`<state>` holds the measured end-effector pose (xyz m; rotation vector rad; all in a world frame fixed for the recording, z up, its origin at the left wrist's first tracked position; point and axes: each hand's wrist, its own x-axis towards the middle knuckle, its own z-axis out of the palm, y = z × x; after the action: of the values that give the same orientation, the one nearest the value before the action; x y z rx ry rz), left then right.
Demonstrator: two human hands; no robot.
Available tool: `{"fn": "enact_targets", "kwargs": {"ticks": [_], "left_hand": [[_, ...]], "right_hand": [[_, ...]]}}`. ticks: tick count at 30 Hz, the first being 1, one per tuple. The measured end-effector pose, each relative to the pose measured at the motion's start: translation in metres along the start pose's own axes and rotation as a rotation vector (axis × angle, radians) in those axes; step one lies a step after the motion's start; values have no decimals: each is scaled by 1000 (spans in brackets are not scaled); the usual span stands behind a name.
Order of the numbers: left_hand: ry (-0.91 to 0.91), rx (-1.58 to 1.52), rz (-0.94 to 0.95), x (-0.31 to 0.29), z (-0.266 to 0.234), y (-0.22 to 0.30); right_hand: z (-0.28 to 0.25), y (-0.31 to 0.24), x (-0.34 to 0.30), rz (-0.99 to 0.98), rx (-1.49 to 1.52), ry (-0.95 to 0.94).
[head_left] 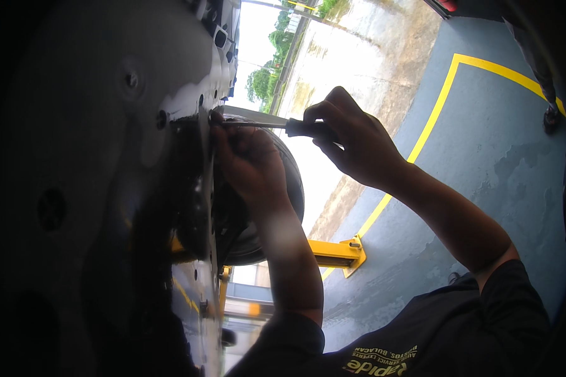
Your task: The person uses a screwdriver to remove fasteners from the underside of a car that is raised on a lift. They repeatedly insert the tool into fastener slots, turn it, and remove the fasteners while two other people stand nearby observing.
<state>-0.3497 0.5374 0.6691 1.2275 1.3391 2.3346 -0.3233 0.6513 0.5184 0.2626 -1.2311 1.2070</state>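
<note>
My right hand point(358, 141) is closed around the dark handle of a screwdriver point(258, 124). Its thin metal shaft points left, to the edge of a dark, glossy vehicle panel point(132, 144) dotted with holes. At that edge my left hand point(255, 160) has its fingers curled in beside the shaft's tip. Whatever the left fingers pinch is too dark and small to make out, and they hide where the tip meets the panel. Behind my left hand and forearm shows a black tyre point(294, 182).
A yellow steel lift part point(333, 252) juts out behind my left forearm. Blue-grey floor point(478, 151) with a yellow painted line point(431, 135) spreads to the right. Another person's leg and shoe point(550, 119) show at the far right. Wet pavement point(358, 56) lies outside.
</note>
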Motion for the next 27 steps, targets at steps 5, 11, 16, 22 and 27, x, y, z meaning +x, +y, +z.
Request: {"fn": "enact_targets", "kwargs": {"ticks": [5, 11, 16, 22, 27], "left_hand": [[62, 4, 55, -3, 21, -8], [-18, 62, 32, 2, 0, 0], [0, 76, 83, -2, -1, -4], [144, 40, 115, -5, 7, -13], [156, 169, 151, -1, 20, -10]], "right_hand": [[1, 4, -5, -37, -7, -48], [-8, 3, 2, -57, -38, -114], [-10, -4, 4, 34, 88, -70], [-10, -5, 2, -43, -167, -97], [-18, -12, 11, -72, -30, -90]]}}
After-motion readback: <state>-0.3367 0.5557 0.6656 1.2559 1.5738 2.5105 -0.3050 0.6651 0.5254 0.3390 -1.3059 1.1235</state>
